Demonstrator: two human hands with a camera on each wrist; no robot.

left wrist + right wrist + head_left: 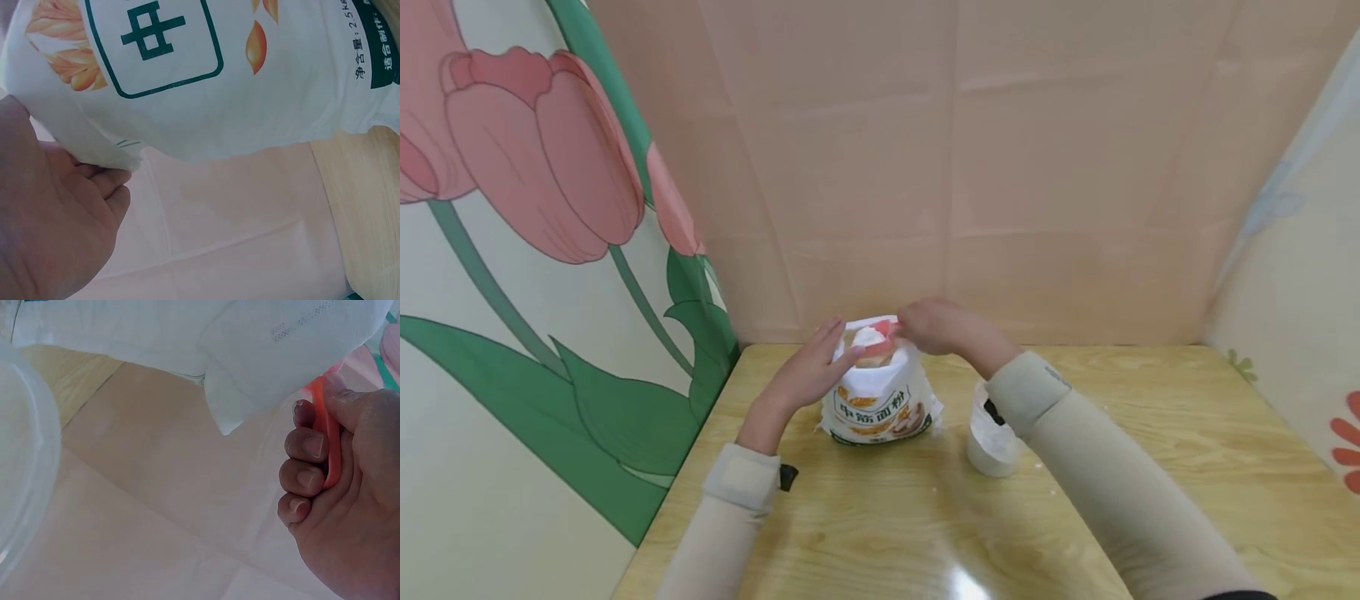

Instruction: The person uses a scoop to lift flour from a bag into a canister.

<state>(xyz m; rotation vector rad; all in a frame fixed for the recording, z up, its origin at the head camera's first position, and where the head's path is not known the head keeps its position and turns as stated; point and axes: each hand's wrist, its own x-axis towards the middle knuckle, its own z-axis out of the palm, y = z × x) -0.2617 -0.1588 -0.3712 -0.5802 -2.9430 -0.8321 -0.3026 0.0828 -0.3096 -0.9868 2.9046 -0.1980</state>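
A white flour bag with printed characters stands upright on the table, its top spread wide. My left hand grips the bag's left rim, the thumb over the front edge; in the left wrist view its fingers curl partly behind the bag. At the bag's mouth, a red scoop carries a heap of white flour. My right hand holds the scoop from the right, fingers wrapped round its orange-red handle in the right wrist view. White powder clings to that hand.
A translucent plastic tub with white powder inside stands right of the bag, partly behind my right sleeve. Small white specks dot the wooden table near it. A pinkish sheet hangs behind, and a tulip-painted wall borders the left.
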